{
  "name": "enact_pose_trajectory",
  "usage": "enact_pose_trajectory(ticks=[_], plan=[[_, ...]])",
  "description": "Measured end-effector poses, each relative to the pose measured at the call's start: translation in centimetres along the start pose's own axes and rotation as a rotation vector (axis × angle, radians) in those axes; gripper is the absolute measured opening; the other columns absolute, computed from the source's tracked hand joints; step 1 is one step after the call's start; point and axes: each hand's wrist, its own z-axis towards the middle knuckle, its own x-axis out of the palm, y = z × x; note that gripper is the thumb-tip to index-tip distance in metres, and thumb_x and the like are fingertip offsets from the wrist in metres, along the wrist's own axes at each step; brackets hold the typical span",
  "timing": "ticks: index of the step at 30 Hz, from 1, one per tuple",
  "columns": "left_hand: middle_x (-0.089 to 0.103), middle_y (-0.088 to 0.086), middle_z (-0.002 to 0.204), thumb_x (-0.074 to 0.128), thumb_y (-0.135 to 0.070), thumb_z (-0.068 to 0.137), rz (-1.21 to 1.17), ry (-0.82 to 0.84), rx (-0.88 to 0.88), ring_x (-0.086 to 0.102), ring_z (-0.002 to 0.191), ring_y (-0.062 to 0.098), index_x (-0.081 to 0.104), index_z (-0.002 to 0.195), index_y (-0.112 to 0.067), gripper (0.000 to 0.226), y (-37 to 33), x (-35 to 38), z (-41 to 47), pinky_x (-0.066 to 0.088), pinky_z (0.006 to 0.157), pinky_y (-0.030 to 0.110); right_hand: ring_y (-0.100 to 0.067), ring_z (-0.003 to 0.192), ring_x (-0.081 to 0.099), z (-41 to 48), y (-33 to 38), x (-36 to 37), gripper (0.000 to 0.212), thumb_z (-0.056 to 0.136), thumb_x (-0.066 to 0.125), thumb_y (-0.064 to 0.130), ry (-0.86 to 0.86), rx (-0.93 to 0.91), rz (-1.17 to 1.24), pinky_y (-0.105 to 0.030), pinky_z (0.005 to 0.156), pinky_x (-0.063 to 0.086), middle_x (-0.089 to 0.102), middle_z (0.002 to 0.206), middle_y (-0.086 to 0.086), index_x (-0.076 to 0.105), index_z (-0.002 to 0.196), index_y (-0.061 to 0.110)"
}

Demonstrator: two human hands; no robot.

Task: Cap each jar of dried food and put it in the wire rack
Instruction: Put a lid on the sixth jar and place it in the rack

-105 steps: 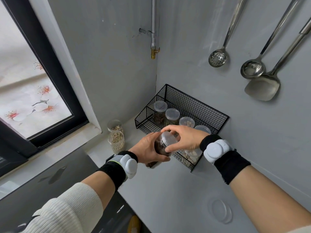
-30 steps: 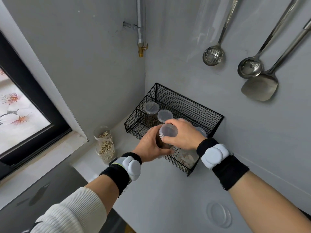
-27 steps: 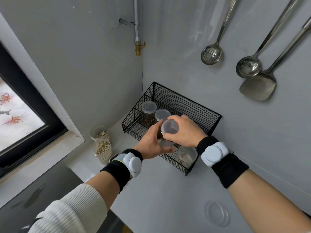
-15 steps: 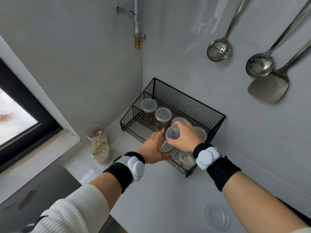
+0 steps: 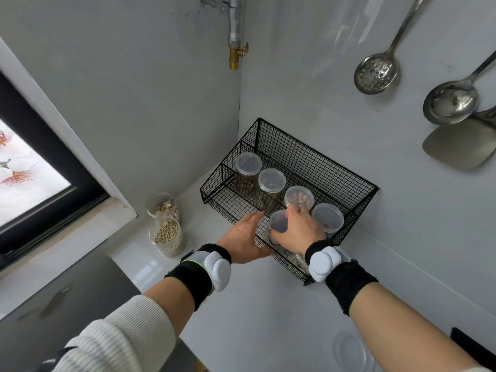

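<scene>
The right hand (image 5: pixel 298 232) is over the black wire rack (image 5: pixel 308 159), which sits in the far corner of the white table (image 5: pixel 255 318) against both walls. Its fingers (image 5: pixel 292 213) are curled round the lidded top of a transparent plastic jar of dark dried food (image 5: pixel 277 224), upright in the rack's front part. The left hand (image 5: pixel 243 240) is relaxed, fingers straight, palm turned to that jar at the rack's front rim; whether it touches the wire I cannot tell. Four more capped clear jars (image 5: pixel 271 179) stand in a row behind. Two uncapped clear jars of pale seeds (image 5: pixel 167 236) stand at the table's left edge, and a loose clear lid (image 5: pixel 349 351) lies by its near edge.
</scene>
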Motion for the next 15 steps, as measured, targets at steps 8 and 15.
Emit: enact_pose_trajectory(ticks=[8, 15], plan=[[0.033, 0.007, 0.162, 0.073, -0.056, 0.088, 0.043, -0.099, -0.034, 0.032, 0.149, 0.026, 0.023, 0.162, -0.018, 0.097, 1.4, -1.7, -2.5, 0.033, 0.118, 0.036, -0.04, 0.137, 0.051, -0.6, 1.8, -0.9, 0.093, 0.087, 0.065, 0.076, -0.055, -0.047, -0.161, -0.05, 0.101, 0.051, 0.046, 0.153, -0.024, 0.045, 0.146, 0.008], [0.042, 0.013, 0.152, 0.072, -0.047, 0.089, 0.175, -0.407, -0.284, 0.036, 0.14, 0.035, 0.045, 0.151, -0.018, 0.074, 6.9, -4.0, -6.5, 0.035, 0.117, 0.043, -0.035, 0.119, 0.059, -1.2, 7.6, -0.2, 0.07, 0.091, 0.065, 0.069, -0.141, -0.22, -0.146, -0.046, 0.095, 0.053, 0.054, 0.133, -0.016, 0.052, 0.132, 0.014]])
